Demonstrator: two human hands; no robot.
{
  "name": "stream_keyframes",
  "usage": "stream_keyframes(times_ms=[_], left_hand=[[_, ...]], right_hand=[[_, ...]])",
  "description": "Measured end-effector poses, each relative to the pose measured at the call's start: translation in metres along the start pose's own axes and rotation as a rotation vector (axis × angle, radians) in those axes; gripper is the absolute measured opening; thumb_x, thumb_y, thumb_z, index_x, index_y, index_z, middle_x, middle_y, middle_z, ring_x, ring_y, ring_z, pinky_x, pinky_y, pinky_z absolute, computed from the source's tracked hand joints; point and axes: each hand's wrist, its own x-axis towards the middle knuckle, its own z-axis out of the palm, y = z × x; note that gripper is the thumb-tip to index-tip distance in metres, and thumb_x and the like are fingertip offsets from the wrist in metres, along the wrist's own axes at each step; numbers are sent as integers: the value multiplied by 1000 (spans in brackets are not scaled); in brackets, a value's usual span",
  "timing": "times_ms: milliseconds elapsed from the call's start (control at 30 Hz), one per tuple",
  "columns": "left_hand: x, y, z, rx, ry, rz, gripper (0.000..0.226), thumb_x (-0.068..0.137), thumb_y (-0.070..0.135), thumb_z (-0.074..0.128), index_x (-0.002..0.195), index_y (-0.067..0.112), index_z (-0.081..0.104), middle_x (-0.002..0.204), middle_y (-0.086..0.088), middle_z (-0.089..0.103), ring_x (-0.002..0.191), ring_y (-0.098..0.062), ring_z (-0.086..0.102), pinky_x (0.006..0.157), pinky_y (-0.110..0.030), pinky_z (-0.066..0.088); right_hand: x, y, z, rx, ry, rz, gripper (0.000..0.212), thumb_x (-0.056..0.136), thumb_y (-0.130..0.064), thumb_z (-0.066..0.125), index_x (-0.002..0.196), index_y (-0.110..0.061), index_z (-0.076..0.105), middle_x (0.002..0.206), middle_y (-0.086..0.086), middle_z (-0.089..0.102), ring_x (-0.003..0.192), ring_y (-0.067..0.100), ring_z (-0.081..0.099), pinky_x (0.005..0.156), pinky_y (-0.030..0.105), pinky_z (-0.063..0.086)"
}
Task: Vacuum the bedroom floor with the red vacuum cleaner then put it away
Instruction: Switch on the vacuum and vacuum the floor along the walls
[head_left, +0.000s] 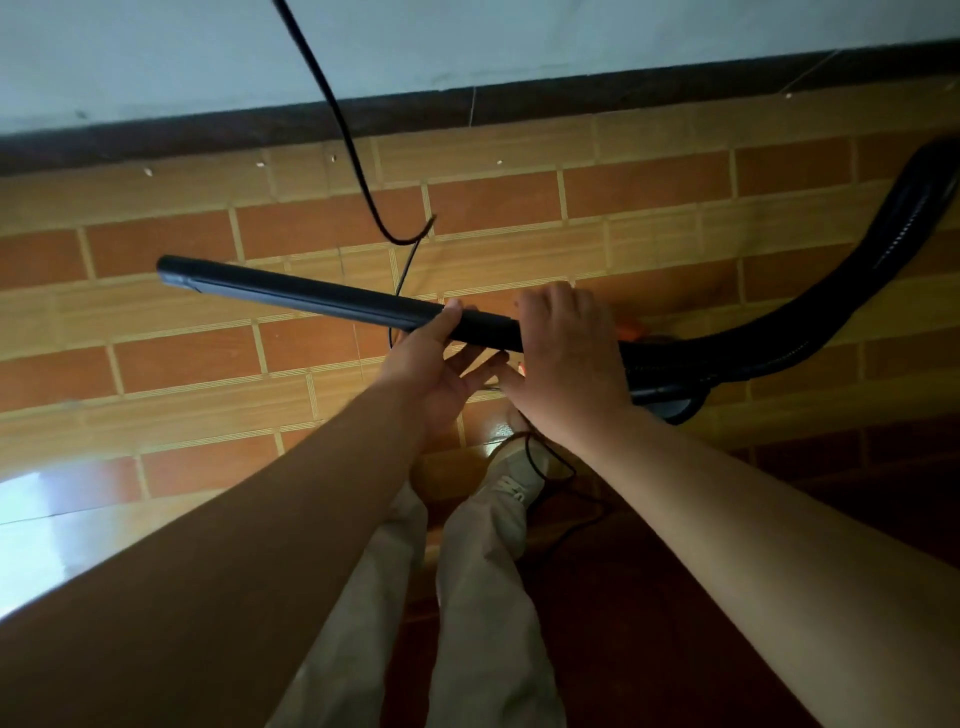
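Black vacuum wand (311, 297) held roughly level above the tiled floor (156, 340), free end pointing left. Left hand (441, 364): grip closed loosely on the wand, thumb over the top, fingers beneath and fairly straight. Right hand (566, 358): grip wrapped over the wand's rear end, just beside the ribbed hose (831, 291). Vacuum body (631, 328) sits on the floor, mostly hidden behind the right hand. Power cord (353, 150) hangs before the wall (156, 52).

The scene is dim overall. White glare lies on the glossy orange brick-pattern tiled floor (171, 358) at the lower left of the frame; the lower right sinks into shadow. Wide-angle distortion bows the dark brown skirting board (571, 101).
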Motion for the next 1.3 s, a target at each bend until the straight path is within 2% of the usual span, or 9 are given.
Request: stream_keyframes(times_ms=[67, 133, 200, 500, 633, 800, 1000, 1167, 1300], left_hand=[[-5, 5, -7, 20, 18, 1, 50, 98, 23, 66, 142, 5, 53, 119, -10, 70, 109, -29, 70, 75, -43, 62], [-9, 10, -16, 37, 31, 6, 52, 96, 24, 69, 142, 7, 53, 117, -7, 72, 104, -26, 72, 81, -44, 62], [-13, 14, -26, 48, 34, 12, 49, 95, 22, 69, 139, 8, 54, 114, -7, 73, 103, -26, 72, 91, -47, 59], [-32, 27, -49, 76, 33, 62, 23, 99, 21, 65, 118, 10, 58, 113, -13, 69, 112, -31, 69, 88, -44, 60], [-44, 39, -55, 58, 52, 102, 14, 100, 20, 62, 111, 12, 58, 116, -13, 68, 117, -32, 66, 89, -44, 58], [-58, 56, -66, 26, 96, 154, 26, 100, 21, 62, 123, 9, 57, 127, -16, 68, 118, -31, 66, 100, -49, 54], [-69, 71, -97, -43, 169, 228, 22, 99, 26, 63, 115, 12, 58, 110, -10, 69, 107, -27, 69, 73, -37, 57], [-90, 90, -135, -162, 206, 297, 35, 99, 23, 64, 127, 3, 56, 113, -13, 69, 116, -32, 67, 88, -45, 60], [-114, 114, -172, -265, 235, 350, 40, 97, 20, 66, 129, -1, 55, 111, -15, 69, 106, -29, 71, 87, -46, 61]], right_hand=[[11, -7, -3, 17, -164, 11, 49, 95, -49, 64, 127, -16, 50, 114, 6, 58, 104, 27, 58, 85, 40, 47], [18, -14, -4, 76, -319, 10, 38, 100, -48, 57, 122, -17, 50, 102, 3, 60, 91, 26, 62, 71, 37, 47], [20, -20, -4, 150, -388, -16, 34, 102, -47, 55, 119, -17, 50, 94, 1, 58, 80, 22, 61, 63, 35, 43], [11, -49, -9, 98, -422, -52, 35, 105, -49, 50, 116, -16, 48, 90, 0, 52, 76, 21, 54, 64, 35, 40], [12, -65, -17, 123, -419, -73, 36, 104, -51, 49, 115, -18, 49, 92, 0, 56, 79, 22, 60, 67, 38, 48], [18, -88, -22, 144, -411, -125, 36, 104, -50, 52, 119, -17, 49, 91, -2, 54, 78, 19, 56, 64, 35, 41], [23, -130, -25, 102, -370, -252, 39, 104, -49, 52, 122, -14, 50, 92, 0, 60, 75, 20, 57, 60, 33, 41], [26, -180, -28, 115, -425, -313, 40, 104, -52, 51, 119, -14, 51, 90, -1, 57, 78, 24, 63, 58, 34, 42], [30, -233, -34, 93, -492, -331, 46, 99, -56, 57, 122, -16, 51, 95, 0, 58, 80, 23, 58, 62, 34, 42]])
